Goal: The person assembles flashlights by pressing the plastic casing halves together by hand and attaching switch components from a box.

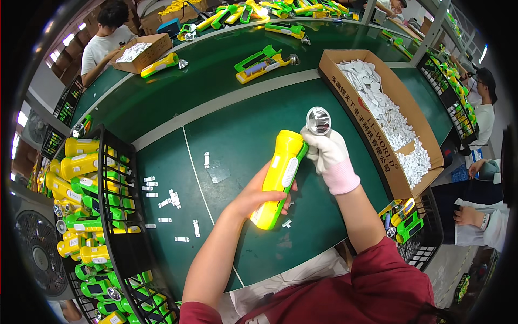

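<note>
My left hand, bare, is wrapped round the body of a yellow and green flashlight, which is tilted with its wide head pointing up and away. My right hand wears a white glove with a pink cuff. Its fingers pinch a shiny silver reflector cup just right of the flashlight's head, and the cup looks apart from the housing. Several small white plastic pieces lie on the green table to the left. A clear plastic scrap is near them.
An open cardboard box full of white parts stands right. At left is a black crate packed with flashlights; another crate sits lower right. Open flashlights lie on the green belt beyond. Other people work around.
</note>
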Tool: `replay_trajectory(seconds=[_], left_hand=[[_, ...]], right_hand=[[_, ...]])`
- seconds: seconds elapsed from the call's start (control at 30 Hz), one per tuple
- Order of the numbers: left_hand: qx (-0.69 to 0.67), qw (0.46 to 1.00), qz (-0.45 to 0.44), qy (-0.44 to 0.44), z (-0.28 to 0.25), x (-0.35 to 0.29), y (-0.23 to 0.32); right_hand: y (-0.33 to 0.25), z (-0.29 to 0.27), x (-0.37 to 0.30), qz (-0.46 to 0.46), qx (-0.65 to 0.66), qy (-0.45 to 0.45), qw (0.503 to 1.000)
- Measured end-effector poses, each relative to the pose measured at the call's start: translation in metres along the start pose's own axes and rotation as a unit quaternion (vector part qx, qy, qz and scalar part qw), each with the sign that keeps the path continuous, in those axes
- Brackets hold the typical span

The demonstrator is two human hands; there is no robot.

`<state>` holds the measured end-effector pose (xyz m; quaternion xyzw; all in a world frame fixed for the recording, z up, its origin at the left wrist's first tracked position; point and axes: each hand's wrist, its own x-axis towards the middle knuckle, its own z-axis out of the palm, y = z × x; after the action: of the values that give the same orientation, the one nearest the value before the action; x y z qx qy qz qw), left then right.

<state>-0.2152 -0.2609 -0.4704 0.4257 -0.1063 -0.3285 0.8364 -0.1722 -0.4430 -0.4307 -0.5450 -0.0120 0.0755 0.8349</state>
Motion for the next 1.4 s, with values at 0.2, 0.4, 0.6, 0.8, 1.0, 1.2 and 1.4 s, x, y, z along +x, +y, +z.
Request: replay_trajectory(seconds=[0.2, 0.4, 0.6, 0.8, 1.0, 1.2, 1.4], left_hand=[[0.015, 0.999, -0.019, -0.034, -0.001, 0.0, 0.0], [-0.013, 1.0, 0.001, -0.006, 0.0, -0.001, 0.002], [-0.011, 1.0, -0.013, -0.025, -0.001, -0.002, 0.002], [-0.039, 0.999, 0.021, -0.026, -0.001, -0.002, 0.004], [-0.052, 0.998, 0.009, -0.03, -0.006, -0.003, 0.002], [-0.015, 0.999, -0.035, -0.006, -0.003, -0.002, 0.003], [-0.112, 0.991, 0.049, 0.058, -0.004, 0.004, -0.004]], right_hand=[[-0.004, -0.017, 0.009, 0.132, 0.087, -0.023, 0.987], [-0.013, -0.002, -0.003, 0.05, 0.003, -0.02, 0.999], [-0.007, -0.008, 0.004, 0.099, 0.01, 0.004, 0.995], [-0.007, 0.001, 0.001, 0.042, -0.067, 0.004, 0.997], [-0.003, -0.006, 0.006, 0.069, 0.033, -0.085, 0.993], [-0.014, -0.012, 0.005, -0.005, 0.031, -0.025, 0.999], [0.009, 0.01, 0.001, 0.009, -0.376, 0.047, 0.925]])
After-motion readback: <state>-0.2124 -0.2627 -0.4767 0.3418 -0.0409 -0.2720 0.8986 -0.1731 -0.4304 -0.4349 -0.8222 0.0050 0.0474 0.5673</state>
